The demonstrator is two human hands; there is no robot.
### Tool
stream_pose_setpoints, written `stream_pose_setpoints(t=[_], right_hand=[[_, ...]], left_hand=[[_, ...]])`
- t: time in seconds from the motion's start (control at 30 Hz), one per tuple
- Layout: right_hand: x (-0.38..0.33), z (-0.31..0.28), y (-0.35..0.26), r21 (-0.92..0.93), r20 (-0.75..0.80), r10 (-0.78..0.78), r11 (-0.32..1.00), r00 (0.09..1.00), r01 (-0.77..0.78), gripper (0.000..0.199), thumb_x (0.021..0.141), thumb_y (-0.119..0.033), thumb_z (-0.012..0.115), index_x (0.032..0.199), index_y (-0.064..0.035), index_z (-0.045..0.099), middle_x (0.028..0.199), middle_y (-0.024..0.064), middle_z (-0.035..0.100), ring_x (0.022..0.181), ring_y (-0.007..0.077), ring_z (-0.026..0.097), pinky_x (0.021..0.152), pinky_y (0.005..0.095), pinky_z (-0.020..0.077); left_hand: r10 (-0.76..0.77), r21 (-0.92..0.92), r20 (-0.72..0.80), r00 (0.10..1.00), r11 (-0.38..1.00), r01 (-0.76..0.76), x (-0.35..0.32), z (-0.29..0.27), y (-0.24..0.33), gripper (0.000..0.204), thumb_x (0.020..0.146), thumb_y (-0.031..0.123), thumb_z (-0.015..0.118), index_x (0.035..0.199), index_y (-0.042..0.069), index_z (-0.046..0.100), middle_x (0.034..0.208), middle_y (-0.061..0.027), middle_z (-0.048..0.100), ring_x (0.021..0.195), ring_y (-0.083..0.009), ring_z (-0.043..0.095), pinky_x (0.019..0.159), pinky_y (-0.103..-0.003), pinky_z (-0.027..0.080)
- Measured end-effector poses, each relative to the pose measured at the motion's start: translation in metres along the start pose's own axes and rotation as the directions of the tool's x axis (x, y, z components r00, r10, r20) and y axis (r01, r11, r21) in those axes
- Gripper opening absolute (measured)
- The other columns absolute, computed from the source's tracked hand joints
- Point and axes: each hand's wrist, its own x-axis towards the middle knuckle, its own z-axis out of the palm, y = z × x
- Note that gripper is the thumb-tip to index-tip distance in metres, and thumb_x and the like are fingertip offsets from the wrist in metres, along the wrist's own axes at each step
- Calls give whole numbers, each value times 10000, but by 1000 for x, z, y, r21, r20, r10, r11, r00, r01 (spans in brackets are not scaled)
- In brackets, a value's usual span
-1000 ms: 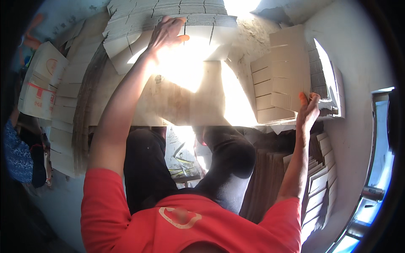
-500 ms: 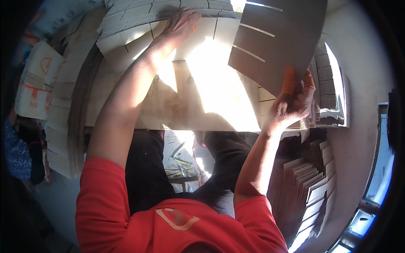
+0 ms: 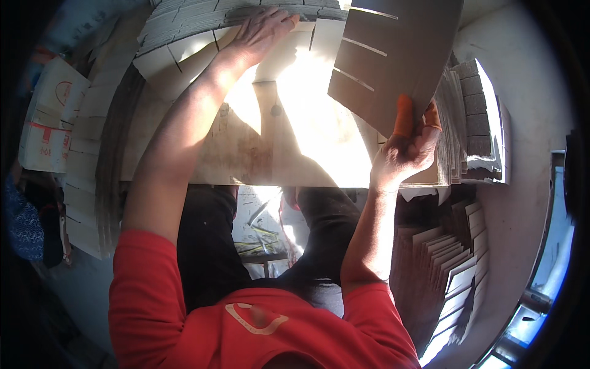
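Note:
In my right hand (image 3: pixel 409 144), whose thumb and finger wear orange finger covers, a grey cardboard sheet (image 3: pixel 399 55) is gripped by its lower edge. The sheet stands raised and tilted, with several slots cut in from its left side. My left hand (image 3: pixel 264 38) lies with fingers stretched over the front edge of a thick stack of slotted cardboard (image 3: pixel 184 21) at the far side. Under and in front of that hand, a pale slotted sheet (image 3: pixel 157 67) leans down from the stack onto the wooden table (image 3: pixel 246 147). Glaring sunlight washes out part of it.
More slotted cardboard stands in stacks at the left (image 3: pixel 89 160) and at the table's right end (image 3: pixel 476 117). A white box (image 3: pixel 52 117) with red markings sits far left. Fanned cardboard pieces (image 3: pixel 442 258) are below right. Scraps (image 3: pixel 261 237) lie on the floor between my legs.
My right hand has shifted slightly left with the cardboard sheet. The left hand's fingers, curled before, are now flatter and stretched out over the stack's edge.

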Motion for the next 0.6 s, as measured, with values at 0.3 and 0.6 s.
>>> stream_pose_setpoints(t=[0.3, 0.6], right_hand=[[-3, -1, -3, 42, 10, 28, 999, 1000, -28, 132, 880, 47, 569, 1002, 45, 518, 1164, 182, 602, 945, 181, 633, 791, 263, 517], [-5, 9, 3, 57, 12, -91, 994, 996, 90, 261, 864, 88, 565, 1117, 60, 507, 1153, 193, 610, 970, 207, 637, 847, 284, 501]], left_hand=[[159, 108, 89, 983, 980, -168, -10, 6, -3, 214, 782, 71, 575, 995, 84, 567, 914, -50, 599, 974, -214, 532, 820, -380, 423], [51, -258, 309, 950, 966, 32, 0, -32, 23, 101, 659, 24, 576, 699, -32, 503, 686, -219, 542, 651, -386, 547, 571, -453, 410]])
